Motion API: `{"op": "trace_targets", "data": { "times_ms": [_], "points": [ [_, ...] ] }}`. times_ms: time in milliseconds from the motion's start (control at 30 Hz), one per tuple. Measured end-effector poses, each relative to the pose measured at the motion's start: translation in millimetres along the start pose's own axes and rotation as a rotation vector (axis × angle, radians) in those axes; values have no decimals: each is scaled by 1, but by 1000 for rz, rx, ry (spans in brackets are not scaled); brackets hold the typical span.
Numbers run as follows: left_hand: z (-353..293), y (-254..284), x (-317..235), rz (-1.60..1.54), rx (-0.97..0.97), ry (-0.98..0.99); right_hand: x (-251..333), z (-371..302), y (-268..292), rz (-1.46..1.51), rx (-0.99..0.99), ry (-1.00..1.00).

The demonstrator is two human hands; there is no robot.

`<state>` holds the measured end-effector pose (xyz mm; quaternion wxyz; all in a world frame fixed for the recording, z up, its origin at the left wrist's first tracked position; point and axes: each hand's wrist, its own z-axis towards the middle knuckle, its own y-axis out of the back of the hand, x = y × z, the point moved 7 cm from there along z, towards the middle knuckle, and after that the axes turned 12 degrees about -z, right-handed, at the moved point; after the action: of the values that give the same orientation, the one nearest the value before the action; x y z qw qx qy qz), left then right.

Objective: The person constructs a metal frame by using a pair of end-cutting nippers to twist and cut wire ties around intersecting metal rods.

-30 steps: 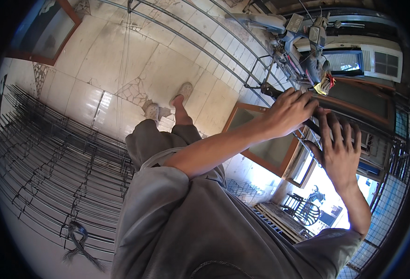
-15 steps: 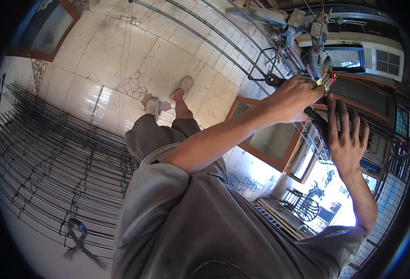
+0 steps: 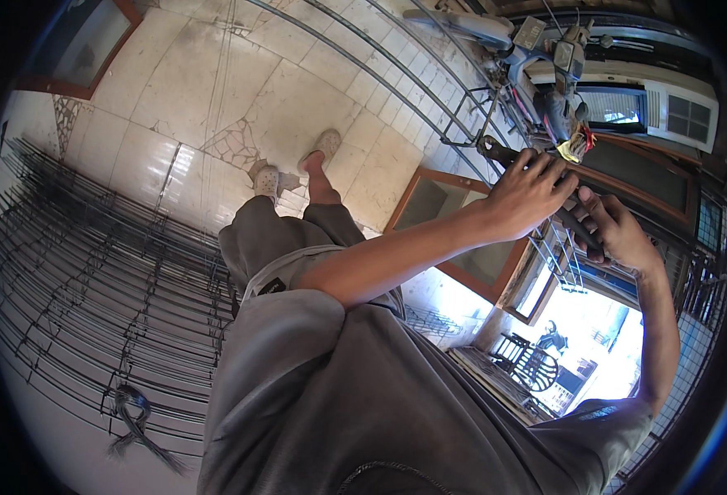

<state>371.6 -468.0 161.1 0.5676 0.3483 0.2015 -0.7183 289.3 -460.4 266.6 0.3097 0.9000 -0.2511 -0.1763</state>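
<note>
1. Gripping one dark tool point(image 3: 502, 153) are two bare hands, the person's own, right of centre and above the torso.
2. The left hand point(image 3: 533, 194) has its fingers curled over the tool's middle; the tool's head, with one small hole, sticks out beyond its knuckles, beside the bars point(image 3: 378, 80).
3. The right hand point(image 3: 619, 235) closes its fingers around the handle's lower end, with its thumb near the left hand's fingers. Whether its palm presses the handle is hard to tell.
4. At least three long bars cross the upper middle; their upper ends are cut off. Whether the tool's head touches one cannot be told.
5. Two shoes point(image 3: 321, 150) stand on the tiled floor point(image 3: 297, 99); trousers partly cover the legs.
6. On the left lies one stack of rods point(image 3: 91, 280), too many and too tangled to count, with one wire bundle point(image 3: 136, 425) on it.
7. One motorbike point(image 3: 568, 56) stands at upper right, its lower part hidden; one chair point(image 3: 528, 367) shows lower down, washed by glare.
</note>
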Motion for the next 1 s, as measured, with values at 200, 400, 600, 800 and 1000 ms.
{"op": "trace_targets", "data": {
  "times_ms": [200, 400, 600, 800, 1000],
  "points": [
    [7, 2, 9, -30, -51, -7, 41, -36, 0, -822, -623, 484],
    [18, 11, 15, -217, 14, 80, 38, -47, -24, -1569, -1039, 488],
    [17, 31, 54, -958, 274, 155, 12, -14, -12, -618, -492, 459],
    [8, 63, 69, -1388, 110, 388, -57, 14, -53, 474, 18, 46],
    [-12, 48, 31, -914, 270, 184, -66, 3, -102, 705, -29, 71]
  ]
}}
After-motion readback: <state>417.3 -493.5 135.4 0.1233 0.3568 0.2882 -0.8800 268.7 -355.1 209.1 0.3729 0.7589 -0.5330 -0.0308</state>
